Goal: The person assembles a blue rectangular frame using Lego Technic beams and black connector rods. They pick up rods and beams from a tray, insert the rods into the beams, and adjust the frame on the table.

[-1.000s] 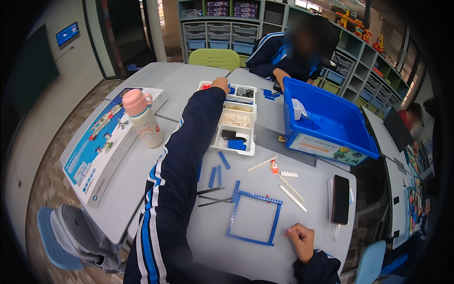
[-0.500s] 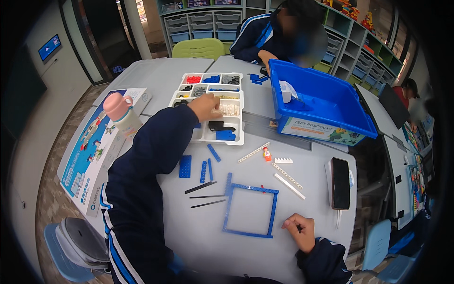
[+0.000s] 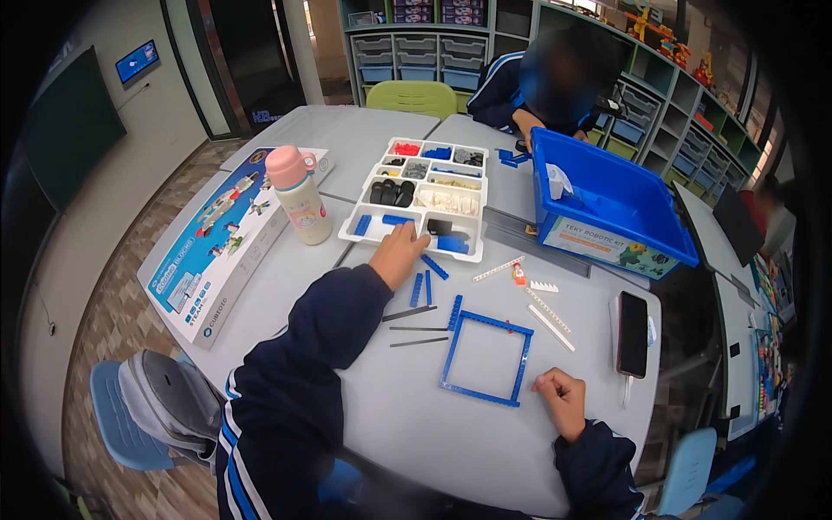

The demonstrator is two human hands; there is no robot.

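Note:
My left hand (image 3: pixel 394 254) reaches over the near edge of the white sorting tray (image 3: pixel 348 230), fingers stretched and apart, close to blue bricks (image 3: pixel 397 220) in its front compartment. I see nothing held in it. On the table to the right, my right hand (image 3: pixel 563 403) rests with its fingers curled and nothing visible in them. Just left of it lies a square frame of blue studded beams (image 3: pixel 453 355), with a small red piece (image 3: pixel 510 327) on its far side. Loose blue beams (image 3: pixel 435 267) and thin dark rods (image 3: pixel 418 328) lie between the frame and the tray.
White beams (image 3: pixel 548 310) and a minifigure (image 3: pixel 519 274) lie beyond the frame. A phone (image 3: pixel 633 334) is at the right, a blue bin (image 3: pixel 615 186) behind. At left stand a pink-capped bottle (image 3: pixel 303 204) and a flat box (image 3: pixel 227 247). Another person (image 3: pixel 498 95) sits across.
My left hand has drawn back from the tray's white-piece compartment to its near edge. The whole view has shifted, with more of the left side showing. My right hand stays beside the frame.

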